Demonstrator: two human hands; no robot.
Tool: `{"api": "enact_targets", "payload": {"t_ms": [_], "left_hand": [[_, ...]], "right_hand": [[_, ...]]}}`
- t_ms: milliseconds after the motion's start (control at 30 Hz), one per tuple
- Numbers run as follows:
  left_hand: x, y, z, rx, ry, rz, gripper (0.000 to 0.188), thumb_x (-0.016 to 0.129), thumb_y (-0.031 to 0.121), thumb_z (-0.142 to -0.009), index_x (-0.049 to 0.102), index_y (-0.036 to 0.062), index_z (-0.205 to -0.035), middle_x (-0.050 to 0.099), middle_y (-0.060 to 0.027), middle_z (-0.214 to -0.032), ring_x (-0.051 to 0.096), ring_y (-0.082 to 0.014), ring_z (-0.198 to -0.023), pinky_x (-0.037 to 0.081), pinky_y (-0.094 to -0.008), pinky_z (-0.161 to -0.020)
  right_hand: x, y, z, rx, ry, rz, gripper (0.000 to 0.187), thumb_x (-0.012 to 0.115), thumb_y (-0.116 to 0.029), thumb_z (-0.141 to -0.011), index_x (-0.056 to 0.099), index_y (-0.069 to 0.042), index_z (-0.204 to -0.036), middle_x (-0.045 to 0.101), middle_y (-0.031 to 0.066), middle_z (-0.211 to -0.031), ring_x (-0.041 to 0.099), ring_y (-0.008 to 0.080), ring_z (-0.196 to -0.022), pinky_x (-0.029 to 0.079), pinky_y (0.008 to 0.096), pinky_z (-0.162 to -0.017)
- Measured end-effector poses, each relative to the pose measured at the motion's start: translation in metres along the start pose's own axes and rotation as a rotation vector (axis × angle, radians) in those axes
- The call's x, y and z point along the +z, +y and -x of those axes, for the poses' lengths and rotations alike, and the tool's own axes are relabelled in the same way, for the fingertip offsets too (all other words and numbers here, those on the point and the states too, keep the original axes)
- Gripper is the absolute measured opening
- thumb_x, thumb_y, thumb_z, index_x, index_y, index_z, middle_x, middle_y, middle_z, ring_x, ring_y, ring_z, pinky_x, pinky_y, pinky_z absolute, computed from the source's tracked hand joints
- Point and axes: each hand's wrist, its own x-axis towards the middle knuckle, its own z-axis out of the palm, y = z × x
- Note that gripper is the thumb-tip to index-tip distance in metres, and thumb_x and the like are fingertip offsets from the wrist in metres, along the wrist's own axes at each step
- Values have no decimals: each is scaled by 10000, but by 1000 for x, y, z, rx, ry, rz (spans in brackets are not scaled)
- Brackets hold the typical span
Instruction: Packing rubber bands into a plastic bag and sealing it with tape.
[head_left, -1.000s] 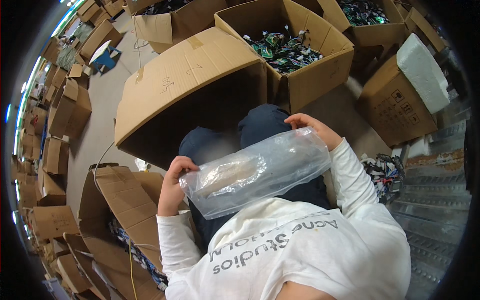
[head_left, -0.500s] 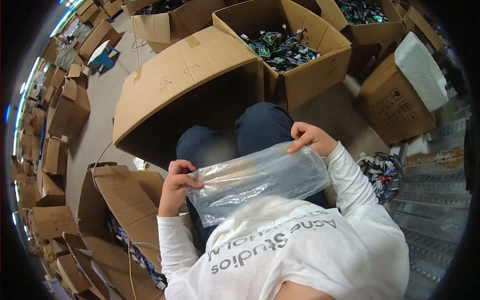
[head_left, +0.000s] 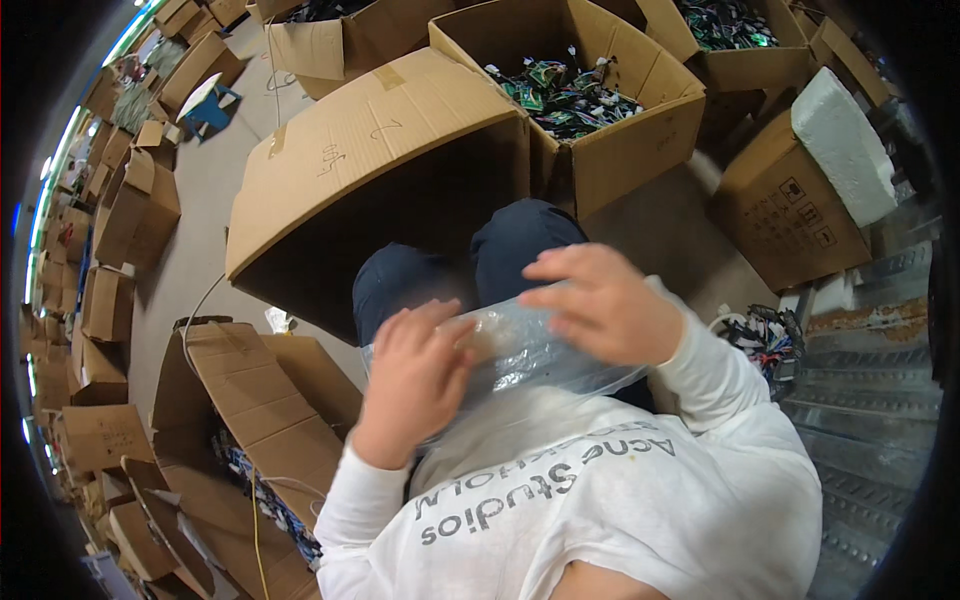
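Observation:
A clear plastic bag (head_left: 530,345) lies across my lap, crinkled and shiny, with its middle showing between my hands. My left hand (head_left: 412,375) is over the bag's left part, fingers stretched out and slightly blurred. Over the right part is my right hand (head_left: 610,305), its fingers apart and pointing left, also smeared a little by motion. Neither hand visibly grips the film, though the undersides of both are hidden. Beneath the bag are my knees in dark blue trousers (head_left: 525,245).
Ahead of my knees a large cardboard box (head_left: 380,130) gapes toward me, dark inside. Behind it another box (head_left: 640,140) holds circuit boards with wires. Left stands an open carton (head_left: 265,400) with cables; right, a wire bundle (head_left: 765,345), a carton (head_left: 790,205) and white foam (head_left: 843,145).
Both hands have let go of the bag's upper edge and moved inward over it, fingers now stretched out. The bag has settled on my lap.

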Motion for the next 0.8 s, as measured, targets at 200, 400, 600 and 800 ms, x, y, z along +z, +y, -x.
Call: {"api": "enact_targets", "payload": {"t_ms": [200,400,600,800], "left_hand": [[59,-12,19,-41,-17,-300,554,630,404,-971,597,187,-1480,531,-75,-1561,434,-301,-1482,242,-485,-1247],[59,-15,21,-32,16,-328,585,668,448,-926,610,223,-1464,557,-63,-1526,438,-306,-1470,238,-498,-1256],[63,-13,23,-30,54,-365,578,654,470,-930,618,233,-1456,556,-55,-1529,417,-298,-1487,205,-496,-1272],[50,-27,27,-47,-73,-227,612,585,423,-1000,521,145,-1541,485,-78,-1599,415,-304,-1484,201,-500,-1261]], "right_hand": [[82,17,28,-39,-179,306,565,601,-459,-995,545,-264,-1522,498,29,-1584,363,251,-1518,102,501,-1296],[82,16,28,-26,-176,274,587,621,-454,-972,544,-285,-1528,427,34,-1645,314,272,-1552,63,522,-1298],[81,13,28,-16,-187,279,609,638,-468,-961,538,-288,-1534,428,34,-1644,305,280,-1555,59,520,-1299],[81,17,31,28,-131,254,624,598,-500,-988,514,-223,-1541,436,48,-1631,303,278,-1551,43,526,-1299]]}}
